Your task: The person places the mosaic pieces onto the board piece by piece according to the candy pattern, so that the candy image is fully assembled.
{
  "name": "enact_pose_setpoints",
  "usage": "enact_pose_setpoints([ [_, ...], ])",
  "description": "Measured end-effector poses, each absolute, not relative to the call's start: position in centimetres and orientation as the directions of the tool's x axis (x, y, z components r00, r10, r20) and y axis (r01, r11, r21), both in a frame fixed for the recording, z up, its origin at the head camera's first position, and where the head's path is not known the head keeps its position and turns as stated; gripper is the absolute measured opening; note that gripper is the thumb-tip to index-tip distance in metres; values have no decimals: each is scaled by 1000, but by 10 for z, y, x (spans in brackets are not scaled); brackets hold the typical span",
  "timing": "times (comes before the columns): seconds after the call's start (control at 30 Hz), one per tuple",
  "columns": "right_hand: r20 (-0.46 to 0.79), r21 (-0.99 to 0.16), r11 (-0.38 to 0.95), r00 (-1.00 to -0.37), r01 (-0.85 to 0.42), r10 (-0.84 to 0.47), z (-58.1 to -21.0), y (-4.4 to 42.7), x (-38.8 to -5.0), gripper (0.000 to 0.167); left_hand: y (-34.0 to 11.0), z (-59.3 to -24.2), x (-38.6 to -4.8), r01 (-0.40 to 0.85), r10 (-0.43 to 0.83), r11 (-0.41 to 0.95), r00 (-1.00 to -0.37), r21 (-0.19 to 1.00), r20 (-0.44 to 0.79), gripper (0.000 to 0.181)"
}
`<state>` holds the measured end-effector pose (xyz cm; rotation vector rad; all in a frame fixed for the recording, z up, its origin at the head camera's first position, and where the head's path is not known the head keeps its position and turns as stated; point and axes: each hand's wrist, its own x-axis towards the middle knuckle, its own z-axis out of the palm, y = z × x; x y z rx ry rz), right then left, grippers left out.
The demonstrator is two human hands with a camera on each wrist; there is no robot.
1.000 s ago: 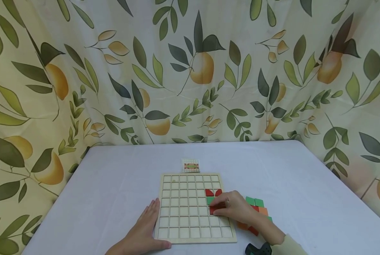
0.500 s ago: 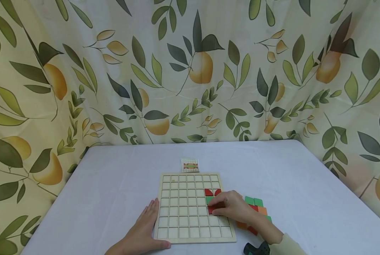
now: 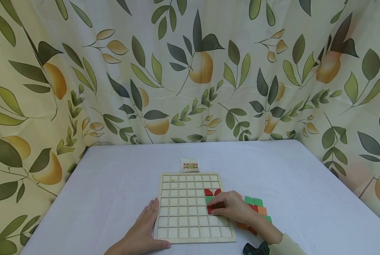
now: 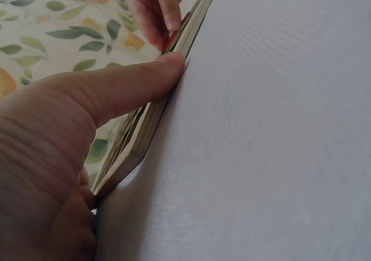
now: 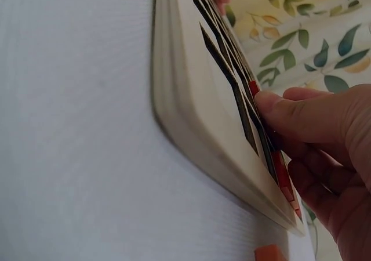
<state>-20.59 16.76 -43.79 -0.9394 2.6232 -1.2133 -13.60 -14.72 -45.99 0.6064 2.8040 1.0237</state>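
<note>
While our left hand (image 3: 141,231) lies with fingers straight along the left edge of the pale wooden grid board (image 3: 183,211), thumb at its near edge, our curled right hand (image 3: 230,207) pinches a flat red piece (image 3: 210,210) in the second column from the right. The board's sides run away from us; our fingers hide the piece's long axis.
</note>
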Motion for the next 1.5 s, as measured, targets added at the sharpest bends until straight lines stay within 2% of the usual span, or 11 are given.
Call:
enact_pose_setpoints([
  [0.37,170,-719,498,-817,-486,-552,-435,170,-204,24,-147,-460,-136,325,397,695,-917,641,34,128],
  [0.6,112,-806,476,-880,-352,-461,-431,184,-203,25,-147,-459,-136,312,391,698,-920,644,22,128],
  [0.8,145,-793,489,-893,-362,-427,-431,195,-205,22,-147,-459,-136,294,378,706,-926,644,9,129],
  [1.03,130,-747,594,-942,-298,-309,-431,210,-209,20,-147,-460,-136,311,390,696,-920,647,22,129],
  [1.27,91,-746,622,-961,-239,-260,-430,217,-213,22,-148,-460,-136,325,399,688,-916,649,36,128],
  [1.5,103,-717,661,-971,-221,-214,-433,226,-216,25,-147,-459,-136,332,401,694,-915,639,40,127],
])
